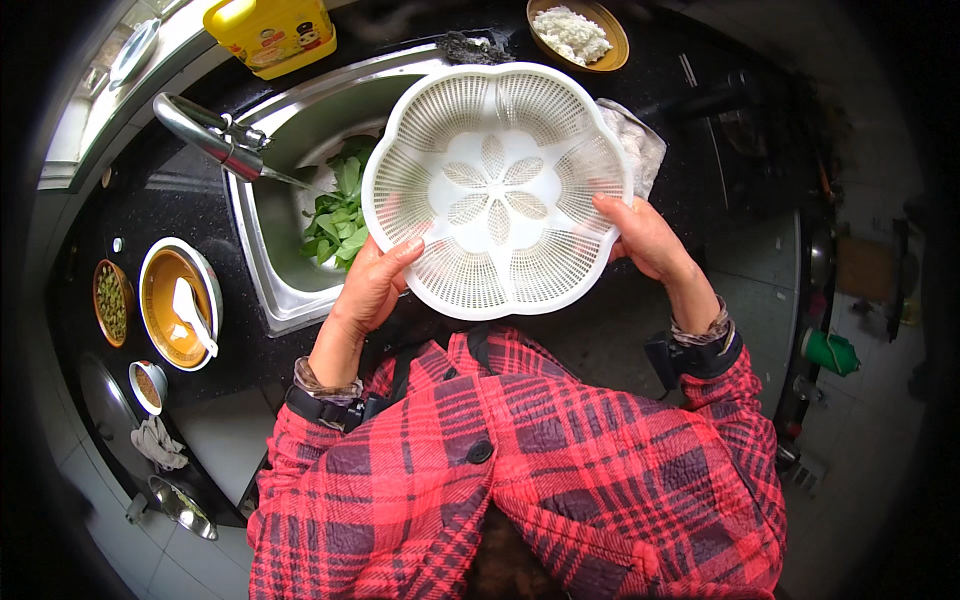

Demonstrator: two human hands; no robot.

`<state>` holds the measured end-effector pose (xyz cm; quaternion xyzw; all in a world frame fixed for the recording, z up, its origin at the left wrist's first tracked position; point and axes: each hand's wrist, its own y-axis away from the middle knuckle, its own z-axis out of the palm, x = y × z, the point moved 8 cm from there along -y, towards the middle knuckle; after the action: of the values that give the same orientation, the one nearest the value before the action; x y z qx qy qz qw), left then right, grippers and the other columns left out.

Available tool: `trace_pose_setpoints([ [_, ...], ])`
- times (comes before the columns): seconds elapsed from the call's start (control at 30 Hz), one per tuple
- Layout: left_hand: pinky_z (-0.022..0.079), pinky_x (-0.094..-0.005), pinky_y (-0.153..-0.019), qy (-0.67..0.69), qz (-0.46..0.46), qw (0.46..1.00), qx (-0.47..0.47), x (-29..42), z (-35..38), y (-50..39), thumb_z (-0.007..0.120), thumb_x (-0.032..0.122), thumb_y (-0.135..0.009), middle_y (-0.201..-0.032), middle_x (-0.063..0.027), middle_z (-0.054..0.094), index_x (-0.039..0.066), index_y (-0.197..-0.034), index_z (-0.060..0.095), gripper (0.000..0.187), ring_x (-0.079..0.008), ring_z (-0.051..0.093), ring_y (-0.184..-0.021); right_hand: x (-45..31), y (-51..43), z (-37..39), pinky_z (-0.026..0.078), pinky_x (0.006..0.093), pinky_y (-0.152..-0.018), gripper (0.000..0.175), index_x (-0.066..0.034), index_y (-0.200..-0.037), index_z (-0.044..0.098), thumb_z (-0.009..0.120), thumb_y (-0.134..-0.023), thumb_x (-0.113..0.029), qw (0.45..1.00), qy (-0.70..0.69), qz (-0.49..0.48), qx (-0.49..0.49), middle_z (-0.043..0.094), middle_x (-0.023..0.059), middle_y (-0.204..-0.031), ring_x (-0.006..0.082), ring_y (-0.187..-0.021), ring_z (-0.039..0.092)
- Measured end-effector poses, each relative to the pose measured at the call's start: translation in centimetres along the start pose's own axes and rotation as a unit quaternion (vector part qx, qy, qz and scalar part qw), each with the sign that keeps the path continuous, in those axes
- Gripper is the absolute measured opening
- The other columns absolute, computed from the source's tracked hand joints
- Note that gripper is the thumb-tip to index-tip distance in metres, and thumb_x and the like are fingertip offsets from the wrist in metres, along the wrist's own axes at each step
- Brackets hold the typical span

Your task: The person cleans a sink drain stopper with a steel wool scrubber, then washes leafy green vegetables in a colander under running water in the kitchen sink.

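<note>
A white flower-shaped plastic colander (pixel 496 187) with nothing in it is held up between both hands. My left hand (pixel 371 289) grips its lower left rim, the thumb on the inner wall. On the right rim, my right hand (pixel 649 236) has its thumb over the edge and its fingers underneath. Behind and to the left of the colander, green leafy vegetables (pixel 337 217) lie in the stainless-steel sink (pixel 281 255), partly hidden by the colander. Water runs into the sink from a metal faucet (pixel 210 142).
A bowl with a white spoon (pixel 165 289), a bowl of green pieces (pixel 112 304) and a small cup (pixel 146 386) stand left of the sink. A yellow container (pixel 277 37), a bowl of rice (pixel 574 34) and a cloth (pixel 637 146) are on the far side.
</note>
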<state>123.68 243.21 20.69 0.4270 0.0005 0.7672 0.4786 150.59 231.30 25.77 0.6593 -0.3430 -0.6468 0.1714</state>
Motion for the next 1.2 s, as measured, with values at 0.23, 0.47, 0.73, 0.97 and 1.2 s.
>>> trace_pose_setpoints([
  [0.23,0.04,-0.0343,-0.103,-0.177,0.147,0.968,0.1,4.8,-2.0,1.0,0.073,0.01,-0.079,-0.133,-0.0109,0.049,0.001,-0.145,0.028,0.08,-0.0198,0.05,-0.12,-3.2,-1.7,-0.5,0.054,0.0261,-0.077,0.068,0.0033,-0.142,0.035,0.042,-0.1,-0.049,0.992,0.041,-0.078,0.086,0.063,0.0099,-0.104,0.014,-0.092,0.061],
  [0.47,0.034,-0.0399,-0.11,-0.534,0.358,0.758,0.109,6.9,-0.2,4.2,0.074,0.0,-0.07,-0.147,-0.0185,0.039,0.009,-0.151,0.02,0.098,-0.0346,0.041,-0.134,-5.7,-4.8,4.4,0.053,0.0366,-0.091,0.062,0.0021,-0.124,0.052,0.043,-0.098,-0.054,0.926,-0.335,-0.092,-0.149,0.064,0.0195,-0.113,0.0245,-0.103,0.064],
  [0.73,0.037,-0.045,-0.11,-0.578,0.323,0.691,0.29,6.0,-8.8,7.1,0.075,0.001,-0.075,-0.147,-0.0222,0.032,0.01,-0.15,0.021,0.093,-0.0385,0.04,-0.132,-5.5,-10.0,12.1,0.052,0.0379,-0.094,0.035,0.0058,-0.127,0.05,0.045,-0.1,-0.016,0.897,-0.373,-0.018,-0.238,0.061,0.0167,-0.122,0.0246,-0.108,0.062],
  [0.97,0.051,-0.0326,-0.095,-0.241,0.146,0.894,0.348,2.4,-17.7,9.2,0.052,-0.01,-0.09,-0.142,-0.0197,0.035,0.01,-0.151,0.02,0.072,-0.026,0.055,-0.118,-6.9,-14.9,18.5,0.05,0.0439,-0.096,0.032,0.0057,-0.123,0.051,0.043,-0.1,-0.015,0.92,-0.338,-0.021,-0.194,0.062,0.0181,-0.12,0.0281,-0.108,0.062],
  [1.2,0.052,-0.0377,-0.095,-0.021,0.119,0.919,0.375,1.3,-19.6,9.8,0.044,0.007,-0.1,-0.143,-0.0235,0.035,0.005,-0.149,0.021,0.055,-0.0299,0.054,-0.118,-9.3,-16.6,23.5,0.053,0.0442,-0.091,0.031,0.0033,-0.126,0.047,0.041,-0.101,-0.015,0.938,-0.284,-0.037,-0.193,0.062,0.0169,-0.118,0.0278,-0.102,0.065],
])
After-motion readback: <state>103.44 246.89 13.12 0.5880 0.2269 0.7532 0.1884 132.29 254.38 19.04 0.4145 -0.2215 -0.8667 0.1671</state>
